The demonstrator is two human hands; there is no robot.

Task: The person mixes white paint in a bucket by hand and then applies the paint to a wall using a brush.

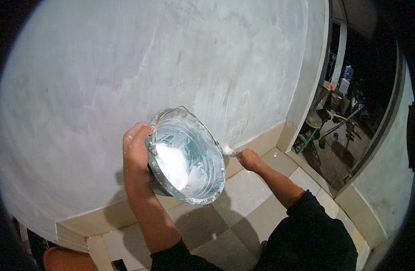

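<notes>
My left hand [137, 144] grips the rim and wire handle of a dark bucket [204, 162], which hangs tilted with its mouth towards me. White paint or a similar liquid [171, 166] lies inside, and white smears coat the inner wall. To the right of the bucket, my right hand [249, 160] is shut on the handle of a paintbrush-like tool [229, 151] with a white, glaring head. That head is near the bucket's right rim and low on the whitish, streaked wall [210, 67]; whether it touches either cannot be told.
Beige skirting tiles [102, 220] run along the wall's foot above a tiled floor [244, 193] with white drops. At the right, a doorway opens onto a cluttered floor with a green-legged stool [312, 123] and a water dispenser [344, 84]. An orange object [68, 259] stands at the lower left.
</notes>
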